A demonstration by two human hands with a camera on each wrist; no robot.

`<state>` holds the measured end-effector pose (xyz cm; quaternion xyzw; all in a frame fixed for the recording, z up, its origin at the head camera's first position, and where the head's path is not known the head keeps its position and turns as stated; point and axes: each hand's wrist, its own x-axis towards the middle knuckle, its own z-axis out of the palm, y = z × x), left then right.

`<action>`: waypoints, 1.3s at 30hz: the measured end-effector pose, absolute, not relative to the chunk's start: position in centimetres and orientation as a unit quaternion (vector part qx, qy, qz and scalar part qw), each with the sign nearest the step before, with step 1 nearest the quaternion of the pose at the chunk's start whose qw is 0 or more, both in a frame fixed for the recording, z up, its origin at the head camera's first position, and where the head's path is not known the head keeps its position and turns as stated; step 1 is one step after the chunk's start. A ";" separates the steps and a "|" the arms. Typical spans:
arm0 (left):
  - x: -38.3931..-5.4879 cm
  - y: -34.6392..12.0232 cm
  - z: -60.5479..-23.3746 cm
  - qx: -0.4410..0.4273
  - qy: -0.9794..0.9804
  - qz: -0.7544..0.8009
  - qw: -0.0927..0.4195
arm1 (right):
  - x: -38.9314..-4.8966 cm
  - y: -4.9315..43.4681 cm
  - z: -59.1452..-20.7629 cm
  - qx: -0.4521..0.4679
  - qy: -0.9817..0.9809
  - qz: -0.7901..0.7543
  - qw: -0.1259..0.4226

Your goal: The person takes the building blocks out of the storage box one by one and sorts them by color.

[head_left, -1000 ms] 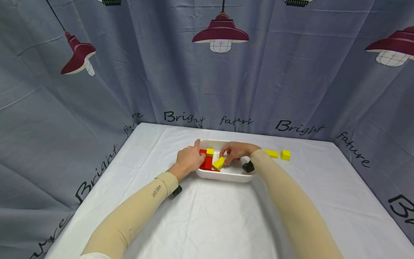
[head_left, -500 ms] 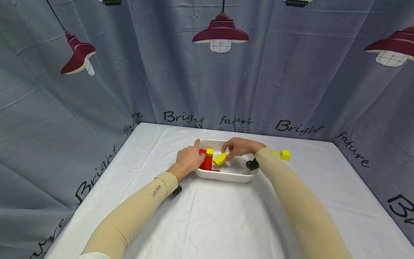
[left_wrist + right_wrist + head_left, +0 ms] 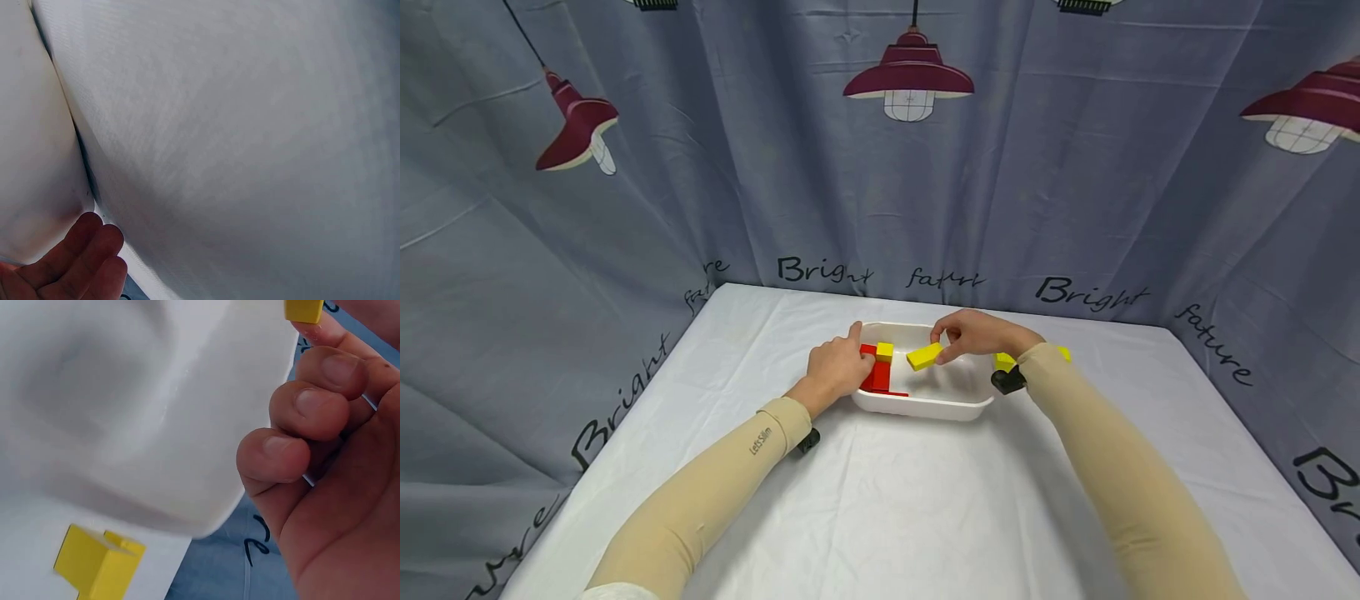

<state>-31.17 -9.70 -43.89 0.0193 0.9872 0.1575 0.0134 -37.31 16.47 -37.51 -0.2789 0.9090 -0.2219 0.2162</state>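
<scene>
In the head view, my right hand (image 3: 981, 332) pinches a yellow rectangular block (image 3: 924, 357) between thumb and finger, raised above the white tray (image 3: 925, 408). The right wrist view shows an end of this yellow block (image 3: 304, 311) at its top edge, with the other fingers curled. At the tray's left end, my left hand (image 3: 838, 365) holds the rim, thumb over the inside. Fingertips (image 3: 107, 236) touch the outer wall in the left wrist view. Inside the tray's left end lie red blocks (image 3: 881, 375) and a small yellow block (image 3: 885, 352), partly hidden by the left hand.
Beyond the tray's right end, yellow blocks (image 3: 87, 559) stand on the white-covered table (image 3: 910, 500). One yellow block (image 3: 1003, 362) is partly behind the right wrist's black camera (image 3: 1007, 381). A grey printed curtain (image 3: 820, 192) hangs behind the table.
My right hand has moved right and up with the yellow block, away from the red blocks. The left hand stays on the tray's rim.
</scene>
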 end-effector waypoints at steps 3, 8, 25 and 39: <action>-31.1 -9.8 -43.9 0.023 0.987 0.160 0.010 | -37.1 17.1 -37.3 -0.270 0.911 -0.229 0.212; -31.1 -9.8 -43.8 0.029 0.986 0.162 0.007 | -36.6 18.1 -36.9 -0.258 0.912 -0.241 0.207; -31.1 -9.7 -44.1 0.026 0.987 0.161 0.001 | -35.1 22.2 -36.4 -0.241 0.924 -0.260 0.142; -31.0 -9.7 -44.0 0.022 0.985 0.169 -0.001 | -34.6 25.5 -37.0 -0.208 0.932 -0.275 0.108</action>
